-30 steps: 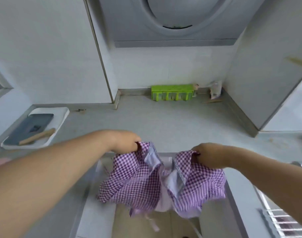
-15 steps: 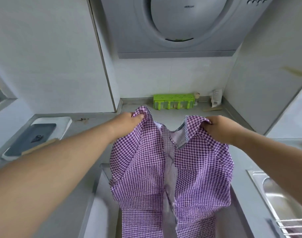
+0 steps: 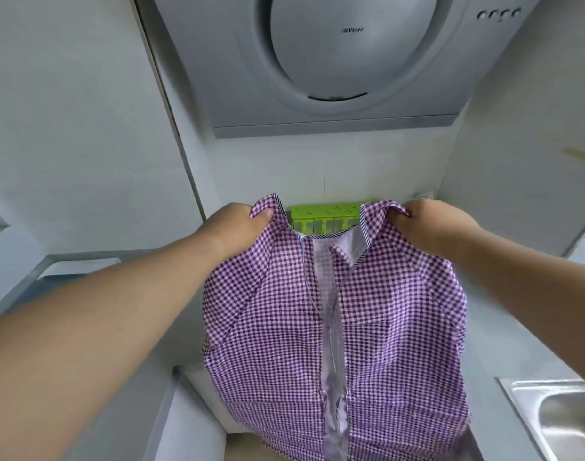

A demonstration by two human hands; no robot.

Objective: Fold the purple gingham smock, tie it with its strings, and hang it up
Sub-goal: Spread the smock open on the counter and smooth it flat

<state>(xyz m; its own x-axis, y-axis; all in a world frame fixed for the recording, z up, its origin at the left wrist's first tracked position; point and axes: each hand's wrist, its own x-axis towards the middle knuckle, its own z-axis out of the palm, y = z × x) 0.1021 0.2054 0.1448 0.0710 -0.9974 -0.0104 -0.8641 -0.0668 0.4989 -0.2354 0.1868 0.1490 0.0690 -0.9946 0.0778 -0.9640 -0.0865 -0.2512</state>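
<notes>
Hanging higher now — smock (image 3: 334, 314) spread between both hands

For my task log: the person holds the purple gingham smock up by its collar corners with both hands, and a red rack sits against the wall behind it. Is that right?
Not quite: in the head view the rack is bright green, not red. The rest stands: left hand and right hand each grip a collar corner of the smock.

Home kitchen, range hood (image 3: 334, 61) overhead, steel sink (image 3: 563, 417), grey countertop (image 3: 145, 261)
</notes>
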